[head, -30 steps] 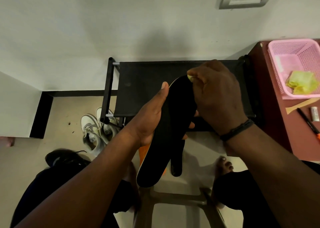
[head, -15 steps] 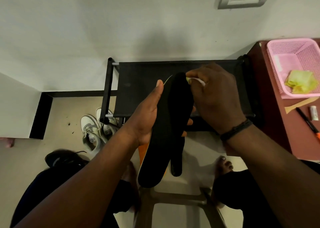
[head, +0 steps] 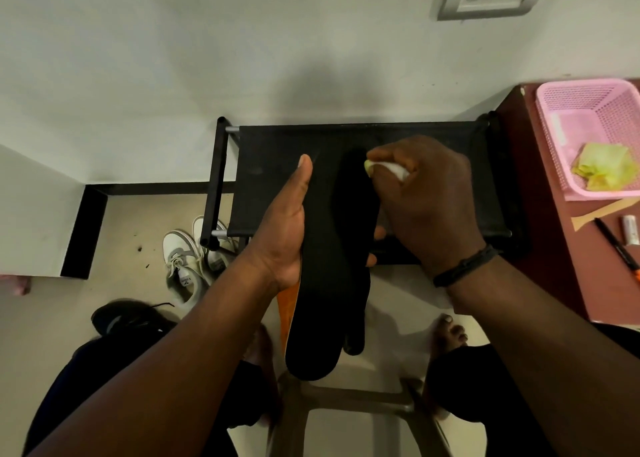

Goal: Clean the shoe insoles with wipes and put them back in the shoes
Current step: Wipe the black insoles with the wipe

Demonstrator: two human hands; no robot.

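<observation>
On the floor at the far left a black lace-up shoe (head: 130, 318) lies beside the person's knee, and just past it a pair of white lace-up sneakers (head: 188, 259) stands against the leg of the low black fabric-topped shoe rack (head: 277, 179). No insole can be seen inside any of them from this angle, so the refitting step looks undone.

Next comes the left hand (head: 287, 234), which grips the long black foam insole (head: 332, 283) by its left edge, thumb stretched up along the side and fingertips showing round the far edge. The insole is held in the air over the rack, toe end up and heel hanging down between the knees. Behind it a second piece shows: an orange edge (head: 289, 304) on the left and a narrow black tip below right, probably the other insole held in the same hand, though that is hard to confirm.

The right hand (head: 422, 203), a dark band at its wrist, has its fingers curled tightly round a small wadded white-and-yellow wipe (head: 384, 169) and presses it onto the toe end of the insole. Wiping appears to be under way, with how much of the surface is clean impossible to judge on such dark material.

At the far right, on a dark red table (head: 554, 214), a pink perforated plastic basket (head: 561, 117) holds crumpled yellow-green wipes (head: 604, 170), likely used ones.
</observation>
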